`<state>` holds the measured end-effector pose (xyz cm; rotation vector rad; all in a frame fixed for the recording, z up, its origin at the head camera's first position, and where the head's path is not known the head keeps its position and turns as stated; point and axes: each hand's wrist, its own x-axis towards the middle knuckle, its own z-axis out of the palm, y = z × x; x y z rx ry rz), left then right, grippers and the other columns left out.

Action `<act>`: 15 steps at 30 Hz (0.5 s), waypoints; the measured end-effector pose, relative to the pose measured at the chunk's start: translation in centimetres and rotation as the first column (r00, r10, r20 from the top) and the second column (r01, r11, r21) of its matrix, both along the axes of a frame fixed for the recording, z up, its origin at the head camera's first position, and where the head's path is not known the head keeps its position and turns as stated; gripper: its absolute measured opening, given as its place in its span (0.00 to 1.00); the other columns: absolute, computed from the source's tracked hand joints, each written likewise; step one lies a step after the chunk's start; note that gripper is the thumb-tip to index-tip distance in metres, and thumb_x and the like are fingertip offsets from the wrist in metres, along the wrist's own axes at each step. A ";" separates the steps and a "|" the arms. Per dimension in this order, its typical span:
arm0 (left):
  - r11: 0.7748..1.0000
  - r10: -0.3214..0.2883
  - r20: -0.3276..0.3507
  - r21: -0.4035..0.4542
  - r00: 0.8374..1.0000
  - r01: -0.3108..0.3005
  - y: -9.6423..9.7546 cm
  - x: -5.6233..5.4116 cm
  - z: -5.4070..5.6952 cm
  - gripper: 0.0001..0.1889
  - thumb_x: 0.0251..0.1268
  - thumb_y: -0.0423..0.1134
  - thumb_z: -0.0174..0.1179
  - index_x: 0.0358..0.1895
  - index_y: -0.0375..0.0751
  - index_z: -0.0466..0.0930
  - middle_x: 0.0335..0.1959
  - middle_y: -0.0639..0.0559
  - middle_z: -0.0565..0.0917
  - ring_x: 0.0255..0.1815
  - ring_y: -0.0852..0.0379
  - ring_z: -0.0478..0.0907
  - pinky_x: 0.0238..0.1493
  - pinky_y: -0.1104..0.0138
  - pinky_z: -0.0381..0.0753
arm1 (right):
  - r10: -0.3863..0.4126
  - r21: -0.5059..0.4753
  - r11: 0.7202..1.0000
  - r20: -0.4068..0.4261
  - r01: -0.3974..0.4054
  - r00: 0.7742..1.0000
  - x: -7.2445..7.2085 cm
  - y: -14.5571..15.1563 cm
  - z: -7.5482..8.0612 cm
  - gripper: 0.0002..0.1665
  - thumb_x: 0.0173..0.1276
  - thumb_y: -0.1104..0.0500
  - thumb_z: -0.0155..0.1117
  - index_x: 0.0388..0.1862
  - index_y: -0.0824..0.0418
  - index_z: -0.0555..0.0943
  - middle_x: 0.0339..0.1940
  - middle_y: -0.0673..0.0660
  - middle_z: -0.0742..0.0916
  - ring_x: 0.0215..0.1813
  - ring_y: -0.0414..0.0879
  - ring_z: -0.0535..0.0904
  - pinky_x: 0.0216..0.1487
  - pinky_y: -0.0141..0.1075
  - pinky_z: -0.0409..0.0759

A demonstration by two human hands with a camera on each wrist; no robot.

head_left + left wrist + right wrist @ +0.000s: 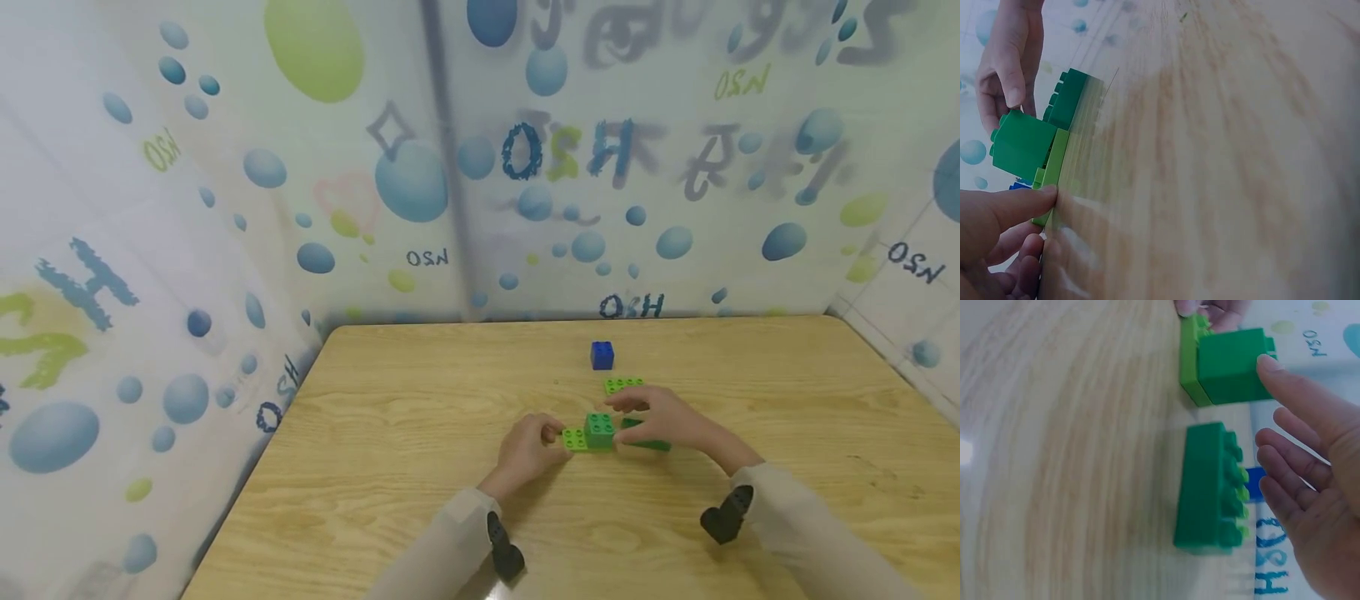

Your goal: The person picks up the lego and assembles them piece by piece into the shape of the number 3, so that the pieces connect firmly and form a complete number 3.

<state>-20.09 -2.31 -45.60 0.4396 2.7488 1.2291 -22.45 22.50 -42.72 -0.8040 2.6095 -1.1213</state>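
Note:
My left hand [525, 450] pinches the left end of a flat light green toy brick [574, 440] on the table, its thumb [1041, 199] against the near side. On the plate's right part stands a taller green brick [599, 430]. Around that taller brick's right side hovers my right hand [663, 418], fingers loosely extended and apart; its thumb tip [1269, 361] is right at the brick's top edge in the right wrist view. Under the right hand lies a long dark green brick [1200, 487], studs up, partly covered in the head view.
Behind the right hand lies another light green studded brick [624, 385]. Farther back sits a small blue brick [602, 356]. The wooden table [420, 383] ends at a patterned curtain [525, 250] at the back and sides.

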 end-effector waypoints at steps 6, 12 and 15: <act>1.000 0.006 0.009 -0.002 1.000 -0.006 0.1 0.1 0.0 0.16 0.49 0.39 0.69 0.43 0.42 0.80 0.29 0.57 0.73 0.29 0.64 0.67 0.30 0.70 0.65 | -0.069 0.008 0.998 -0.012 0.070 0.998 0.5 1.6 0.5 0.32 0.55 0.52 0.70 0.55 0.68 0.74 0.51 0.64 0.79 0.51 0.59 0.74 0.51 0.53 0.70; 1.000 0.001 0.008 -0.007 1.000 -0.001 0.1 0.1 0.2 0.16 0.49 0.39 0.69 0.43 0.42 0.80 0.29 0.57 0.73 0.29 0.64 0.67 0.30 0.71 0.65 | -0.105 0.005 0.994 -0.016 0.105 0.994 1.1 3.3 0.3 0.30 0.57 0.53 0.68 0.54 0.69 0.74 0.51 0.64 0.79 0.50 0.59 0.74 0.51 0.52 0.70; 1.000 -0.003 0.003 -0.009 1.000 0.003 0.0 0.1 0.2 0.16 0.50 0.39 0.69 0.43 0.41 0.80 0.29 0.58 0.73 0.29 0.64 0.66 0.30 0.71 0.65 | -0.120 0.000 0.993 -0.015 0.120 0.993 1.4 4.0 0.0 0.30 0.57 0.53 0.68 0.54 0.69 0.74 0.51 0.63 0.79 0.50 0.58 0.74 0.51 0.52 0.71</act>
